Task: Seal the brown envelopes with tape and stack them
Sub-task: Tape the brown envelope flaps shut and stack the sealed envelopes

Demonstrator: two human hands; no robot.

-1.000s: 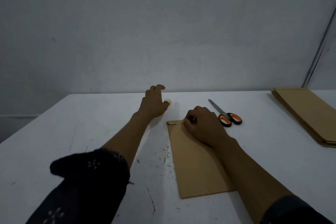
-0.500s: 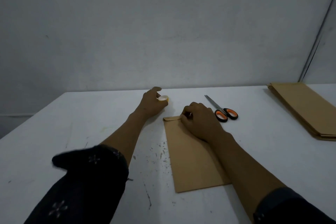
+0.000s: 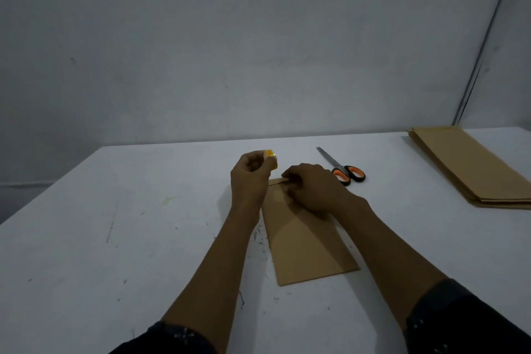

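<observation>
So we've got one brown envelope lying flat on the white table, long side running away from us. Our right hand sits on its far end, fingers curled and pinching down on the folded flap right at the top edge. Our left hand is up off the table just left of those right fingers, gripping a little yellow tape roll that pokes out above the knuckles. The two hands are close together, nearly touching over the flap end. We can't tell if any tape is pulled off the roll, it's too dim and small.

The scissors with the orange and black handles lie just beyond and to the right of the right fingers, blades shut and pointing away toward the wall. Well off to the right of both hands, near the table's far right corner, there's the stack of brown envelopes, several lying flat on each other. The table has some dark specks and scuffs near the left forearm. Dark sleeves show at the bottom edge.
</observation>
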